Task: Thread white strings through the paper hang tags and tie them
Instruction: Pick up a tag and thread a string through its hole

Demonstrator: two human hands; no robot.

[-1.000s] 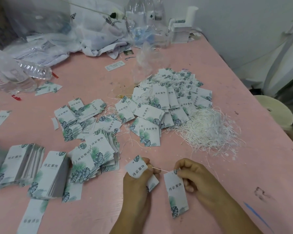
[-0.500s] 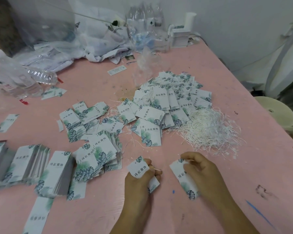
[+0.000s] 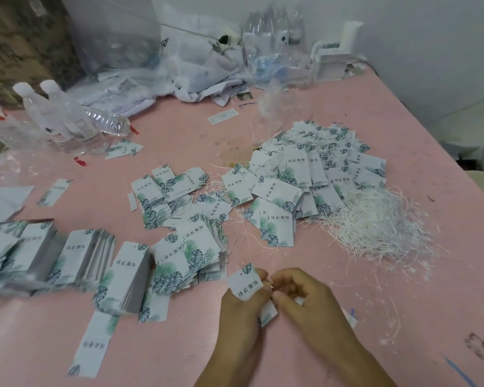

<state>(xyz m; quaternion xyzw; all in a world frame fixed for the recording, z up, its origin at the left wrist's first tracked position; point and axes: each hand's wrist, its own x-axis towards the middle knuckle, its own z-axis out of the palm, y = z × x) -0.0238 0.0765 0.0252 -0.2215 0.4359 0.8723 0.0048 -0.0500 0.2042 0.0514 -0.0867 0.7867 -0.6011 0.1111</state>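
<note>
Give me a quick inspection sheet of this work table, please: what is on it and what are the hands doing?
Surface: pink table, scuffed, with dark marks near the right edge.
Job's things: loose pile of hang tags; tangle of white strings beside it; stacked tags at the left.
Clutter: plastic bottles, crumpled plastic bags, white holder at the back.
Hands: left hand holds a tag; right hand close against it, fingers curled, pinching something small that cannot be made out.
Cables: nothing seen.
Surroundings: white wall behind the table.
</note>
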